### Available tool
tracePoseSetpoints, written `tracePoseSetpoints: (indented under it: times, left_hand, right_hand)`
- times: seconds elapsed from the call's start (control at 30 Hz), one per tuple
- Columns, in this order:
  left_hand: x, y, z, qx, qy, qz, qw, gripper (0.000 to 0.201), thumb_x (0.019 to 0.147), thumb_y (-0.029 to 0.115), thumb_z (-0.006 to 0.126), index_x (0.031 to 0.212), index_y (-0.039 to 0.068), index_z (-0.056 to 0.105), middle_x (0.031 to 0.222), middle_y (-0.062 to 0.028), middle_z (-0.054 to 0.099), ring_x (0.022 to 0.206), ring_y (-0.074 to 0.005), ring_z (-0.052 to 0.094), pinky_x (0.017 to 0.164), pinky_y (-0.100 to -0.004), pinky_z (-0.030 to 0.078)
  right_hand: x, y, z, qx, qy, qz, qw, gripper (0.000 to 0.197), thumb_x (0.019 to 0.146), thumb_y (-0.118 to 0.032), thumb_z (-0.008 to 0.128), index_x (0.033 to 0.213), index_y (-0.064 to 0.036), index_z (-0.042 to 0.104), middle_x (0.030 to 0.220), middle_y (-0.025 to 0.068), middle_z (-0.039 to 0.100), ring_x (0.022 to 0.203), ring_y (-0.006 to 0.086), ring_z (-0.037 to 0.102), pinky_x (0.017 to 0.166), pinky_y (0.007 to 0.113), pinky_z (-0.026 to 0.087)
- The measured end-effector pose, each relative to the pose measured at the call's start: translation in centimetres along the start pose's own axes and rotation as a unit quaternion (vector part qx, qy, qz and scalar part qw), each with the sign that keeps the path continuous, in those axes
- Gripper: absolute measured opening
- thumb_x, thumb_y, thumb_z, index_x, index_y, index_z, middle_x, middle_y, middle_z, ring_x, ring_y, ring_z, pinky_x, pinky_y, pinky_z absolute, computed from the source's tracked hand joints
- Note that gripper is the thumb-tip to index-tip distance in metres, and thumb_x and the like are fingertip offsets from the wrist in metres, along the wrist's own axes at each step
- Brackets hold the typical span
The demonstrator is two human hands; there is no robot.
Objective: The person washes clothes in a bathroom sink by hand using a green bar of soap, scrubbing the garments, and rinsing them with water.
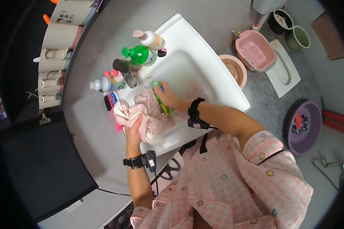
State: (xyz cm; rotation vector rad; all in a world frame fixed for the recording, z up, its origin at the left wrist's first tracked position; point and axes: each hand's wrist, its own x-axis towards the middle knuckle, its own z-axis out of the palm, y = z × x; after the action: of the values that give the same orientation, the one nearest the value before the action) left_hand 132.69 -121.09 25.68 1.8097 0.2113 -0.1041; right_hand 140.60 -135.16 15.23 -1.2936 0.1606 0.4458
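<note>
Bunched pink cloth (149, 108), wet-looking, lies over the left part of the white washbasin (233, 91), with a paler fold at its near left. My left hand (133, 129) is closed on that fold. Pressed against the cloth's right side is a green and yellow handheld thing (158, 98) that looks like a scrub brush. My right hand (167, 95) wraps round it from above, hiding much of its shape. Cloudy water (181, 70) fills the bowl beyond my right hand.
Along the basin's far left rim stand a green pump bottle (141, 55), a cream pump bottle (153, 40), a dark faucet (124, 70) and a white bottle (101, 84). A pink brush (112, 107) lies beside the cloth. Basins, including a purple one (313, 129), stand on the floor at right.
</note>
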Motion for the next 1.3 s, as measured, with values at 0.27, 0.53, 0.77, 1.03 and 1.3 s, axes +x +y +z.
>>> tracePoseSetpoints:
  times: [0.27,0.53,0.77,1.03,1.3]
  left_hand:
    - [1.0,0.5,3.0,0.011,0.033,-0.018,0.999,0.048,0.075,-0.003,0.058,0.120,-0.001,0.042,0.109,-0.0077,0.052,0.099,-0.0154,0.052,0.087,-0.0276,0.041]
    - [1.0,-1.5,1.9,-0.224,0.030,-0.116,0.967,0.037,0.088,0.020,0.045,0.118,-0.002,0.045,0.112,-0.0120,0.054,0.102,-0.0219,0.053,0.088,-0.0335,0.043]
    - [0.6,0.8,2.9,-0.183,0.115,-0.055,0.975,0.036,0.085,0.013,0.052,0.115,-0.005,0.046,0.108,-0.0120,0.055,0.099,-0.0211,0.055,0.087,-0.0325,0.043]
    - [0.9,-0.3,2.7,-0.359,0.048,-0.127,0.923,0.040,0.090,0.025,0.043,0.120,-0.001,0.042,0.115,-0.0167,0.053,0.104,-0.0282,0.053,0.089,-0.0399,0.043]
    - [-0.4,-1.8,5.0,-0.405,0.006,-0.208,0.890,0.044,0.091,0.035,0.040,0.123,0.004,0.042,0.117,-0.0120,0.052,0.105,-0.0258,0.052,0.090,-0.0385,0.043]
  right_hand:
    - [-1.8,-4.2,-0.2,0.076,-0.256,0.019,0.964,0.057,0.092,-0.039,0.039,0.132,0.0002,0.028,0.127,0.0141,0.041,0.115,0.0182,0.039,0.096,0.030,0.032]
    - [-3.0,-2.9,0.9,-0.098,-0.173,-0.158,0.967,0.056,0.090,-0.039,0.042,0.130,-0.0013,0.029,0.125,0.0196,0.040,0.117,0.0251,0.038,0.096,0.034,0.031]
    - [1.3,3.1,-2.7,-0.089,-0.040,0.081,0.992,0.061,0.085,-0.051,0.042,0.131,-0.0151,0.024,0.118,0.0255,0.046,0.110,0.0370,0.046,0.085,0.049,0.039]
    - [-2.0,0.2,-0.4,0.401,-0.215,0.180,0.872,0.052,0.089,-0.039,0.043,0.132,-0.0179,0.023,0.124,0.0092,0.042,0.108,0.0248,0.047,0.090,0.039,0.041]
    - [0.6,-0.1,0.8,0.003,-0.115,-0.067,0.991,0.054,0.088,-0.040,0.041,0.135,-0.0227,0.023,0.125,0.0213,0.040,0.112,0.0339,0.043,0.090,0.046,0.036]
